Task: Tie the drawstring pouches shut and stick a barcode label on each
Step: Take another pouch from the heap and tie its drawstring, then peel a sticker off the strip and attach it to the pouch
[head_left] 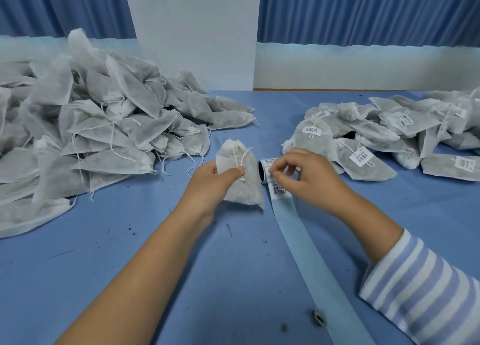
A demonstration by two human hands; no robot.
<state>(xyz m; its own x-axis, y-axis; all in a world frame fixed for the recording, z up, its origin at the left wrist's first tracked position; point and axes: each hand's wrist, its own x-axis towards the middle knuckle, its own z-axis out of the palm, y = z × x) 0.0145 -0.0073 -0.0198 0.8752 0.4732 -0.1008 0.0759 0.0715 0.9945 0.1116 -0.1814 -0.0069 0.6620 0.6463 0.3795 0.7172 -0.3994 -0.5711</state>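
Striped sleeve (pixel 420 292) and bare forearm reach in from the lower right, and beside them a spent blue backing strip (pixel 311 261) trails across the blue table (pixel 181 266) towards the camera. At its far end sits the label roll (pixel 263 172). The right hand (pixel 309 175) pinches the edge of a barcode label (pixel 272 174) there between thumb and forefinger, and another label (pixel 279 191) lies flat on the strip just below.

The left hand (pixel 213 183) grasps a white pouch (pixel 241 178) just left of the roll, thumb pressed over the drawstring (pixel 240 157). Its neck is gathered, though how tight the knot is cannot be told. Unlabelled pouches (pixel 91 126) are heaped on the left; labelled pouches (pixel 389 134) lie on the right.

The step in hand looks like peeling, and several things could spoil it:

- Nothing pins the roll, so a sharp pull may drag or lift it instead of freeing the label.
- A thin label may curl onto itself or cling to the fingertips.
- Dark crumbs (pixel 318 317) scattered on the table could foul the adhesive if the label dips.
- The pouch is soft and lumpy, so pressing without a flat backing may crease the barcode or trap the cord beneath it
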